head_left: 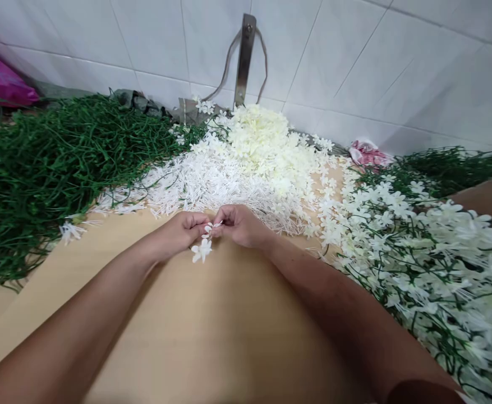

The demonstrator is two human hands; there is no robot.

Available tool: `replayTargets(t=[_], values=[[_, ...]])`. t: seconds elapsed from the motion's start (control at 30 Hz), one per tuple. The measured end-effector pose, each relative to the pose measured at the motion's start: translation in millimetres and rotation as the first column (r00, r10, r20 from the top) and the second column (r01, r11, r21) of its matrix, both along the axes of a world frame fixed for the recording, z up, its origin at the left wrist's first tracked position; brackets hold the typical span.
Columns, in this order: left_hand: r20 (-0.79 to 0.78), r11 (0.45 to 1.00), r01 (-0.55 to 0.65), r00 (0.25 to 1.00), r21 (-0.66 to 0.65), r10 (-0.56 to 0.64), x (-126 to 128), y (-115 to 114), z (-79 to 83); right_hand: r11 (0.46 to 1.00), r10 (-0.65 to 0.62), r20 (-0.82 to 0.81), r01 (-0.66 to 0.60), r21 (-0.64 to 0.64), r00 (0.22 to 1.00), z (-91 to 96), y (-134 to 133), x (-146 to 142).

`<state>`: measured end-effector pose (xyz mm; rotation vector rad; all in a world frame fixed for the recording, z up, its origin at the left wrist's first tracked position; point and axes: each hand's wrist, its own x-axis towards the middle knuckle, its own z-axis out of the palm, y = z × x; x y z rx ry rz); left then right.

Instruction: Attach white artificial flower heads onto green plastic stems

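Note:
My left hand (190, 226) and my right hand (239, 224) meet over the brown work surface (212, 325), fingers pinched close together. Between their fingertips are small white artificial flowers; one larger white flower (202, 251) hangs just below my left fingers. Both hands appear to grip parts of this flower piece, though the fingers hide exactly how it is held. Just beyond the hands lies a heap of thin white stamens (212, 182), and behind it a mound of pale yellow-white petals (266, 140).
Green plastic stems (60, 157) are piled on the left. Flowers on green stems (439, 269) lie heaped at right, close to my right forearm. A metal bar (244, 62) with a cord stands against the tiled wall (334, 50). A pink bag (1, 78) sits far left.

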<state>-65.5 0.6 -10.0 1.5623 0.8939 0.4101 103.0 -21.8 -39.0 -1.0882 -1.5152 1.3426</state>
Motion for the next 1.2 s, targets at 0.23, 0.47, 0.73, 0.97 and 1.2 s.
replayTargets(t=[0.23, 0.47, 0.73, 0.97, 1.2], values=[[0.082, 0.993, -0.095, 0.993, 0.065, 0.089, 0, 6, -5.6, 0.986, -0.121, -0.109, 0.107, -0.127, 0.987, 5.4, 4, -5], [0.276, 0.978, -0.208, 0.942, 0.033, 0.191, -8, 10, -10.2, 0.945, -0.201, -0.091, 0.217, 0.246, 0.975, 78.7, -33, 57], [0.12, 0.981, -0.145, 0.984, 0.132, 0.13, 2, 5, -15.8, 0.856, -0.344, 0.135, 0.251, 0.452, 0.929, 123.7, -32, 56], [0.024, 0.959, -0.114, 0.993, 0.26, 0.111, 5, 6, -22.6, 0.721, -0.485, -0.028, 0.418, 0.553, 0.874, 126.3, 9, 40], [0.022, 0.925, -0.14, 0.99, 0.352, 0.142, 6, 12, -38.2, 0.851, -0.294, 0.711, -0.163, 0.499, 0.639, 64.8, 76, -70]])
